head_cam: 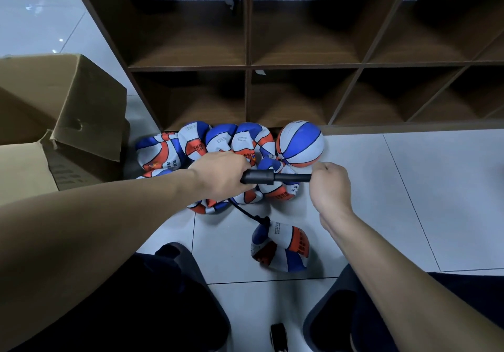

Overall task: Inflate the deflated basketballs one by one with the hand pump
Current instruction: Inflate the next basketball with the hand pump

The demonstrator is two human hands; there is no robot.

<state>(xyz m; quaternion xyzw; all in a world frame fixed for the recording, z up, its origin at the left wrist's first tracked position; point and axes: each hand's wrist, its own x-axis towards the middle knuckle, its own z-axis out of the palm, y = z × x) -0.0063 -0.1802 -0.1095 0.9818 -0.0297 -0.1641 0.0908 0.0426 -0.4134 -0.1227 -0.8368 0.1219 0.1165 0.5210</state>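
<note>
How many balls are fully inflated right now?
1: the round inflated ball at the right end of the row against the shelf unit. The pile beside it is crumpled; it may hide others.

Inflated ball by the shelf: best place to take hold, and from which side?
Take the inflated ball across its widest middle, coming from above and the front. It is round with no handle, the shelf backs it, a deflated ball crowds its left, and only its right side faces bare floor.
</note>
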